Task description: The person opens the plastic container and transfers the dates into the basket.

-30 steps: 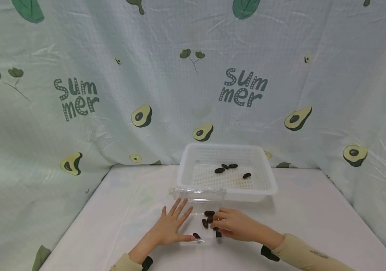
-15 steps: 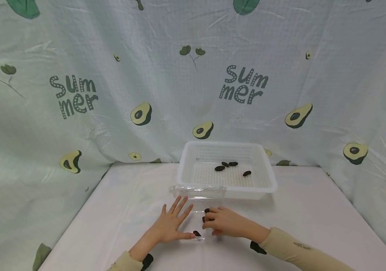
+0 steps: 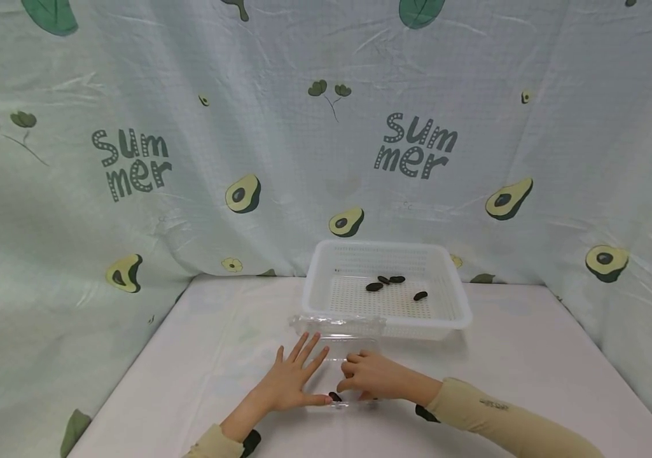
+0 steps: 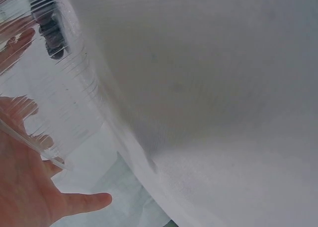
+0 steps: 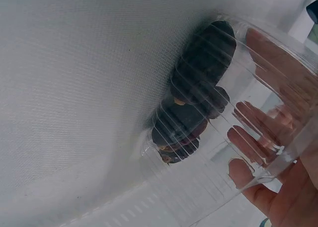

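Observation:
A clear plastic clamshell box (image 3: 334, 366) lies on the table with its lid (image 3: 337, 327) folded back against the basket. My left hand (image 3: 287, 385) is spread flat along the box's left side, thumb at the near edge beside a dark, wrinkled date (image 3: 334, 396). My right hand (image 3: 380, 376) is over the box's right part, fingers bent down into it. Through the clear wall in the right wrist view, several dates (image 5: 206, 55) lie bunched at the side; the fingertips (image 5: 241, 172) are apart from them, with no date between them. From the head view that hand hides most of these dates.
Behind the box stands a white perforated basket (image 3: 464, 318) holding several more dates (image 3: 374, 287). A pale cloth covers the table (image 3: 520, 356), and a printed avocado sheet (image 3: 280, 140) hangs close behind the basket.
My right hand has moved left across the box, covering dates that showed earlier. My left hand stays spread at the box's left side.

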The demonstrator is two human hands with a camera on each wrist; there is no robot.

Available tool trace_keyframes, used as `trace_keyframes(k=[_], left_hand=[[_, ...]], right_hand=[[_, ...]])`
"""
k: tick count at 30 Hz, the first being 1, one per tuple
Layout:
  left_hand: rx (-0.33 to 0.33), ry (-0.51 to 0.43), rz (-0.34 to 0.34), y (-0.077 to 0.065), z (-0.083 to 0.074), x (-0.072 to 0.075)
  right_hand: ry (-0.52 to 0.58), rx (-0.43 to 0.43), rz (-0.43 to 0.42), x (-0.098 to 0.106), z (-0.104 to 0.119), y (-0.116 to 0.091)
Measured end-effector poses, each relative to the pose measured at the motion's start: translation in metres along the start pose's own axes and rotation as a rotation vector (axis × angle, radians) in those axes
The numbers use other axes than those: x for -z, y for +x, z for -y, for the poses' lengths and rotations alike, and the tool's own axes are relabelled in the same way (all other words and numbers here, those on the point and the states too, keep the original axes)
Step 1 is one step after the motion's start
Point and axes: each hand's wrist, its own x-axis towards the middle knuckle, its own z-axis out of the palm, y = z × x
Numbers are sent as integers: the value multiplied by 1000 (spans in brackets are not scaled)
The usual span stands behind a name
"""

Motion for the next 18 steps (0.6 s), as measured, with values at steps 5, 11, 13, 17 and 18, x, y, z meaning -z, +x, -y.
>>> trace_keyframes(k=[5, 11, 13, 17, 18], left_hand=[[1, -17, 9, 0, 0, 0], [0, -24, 4, 0, 0, 0], [-2, -30, 2, 0, 0, 0], [-3, -36, 4, 0, 0, 1], [-3, -35, 5, 0, 0, 1]], right_hand=[[-29, 19, 16, -3, 0, 5], [-32, 35, -31, -8, 1, 11], [-31, 35, -45, -10, 1, 13], [-1, 40, -43, -9, 3, 16], [9, 41, -40, -9, 3, 17]])
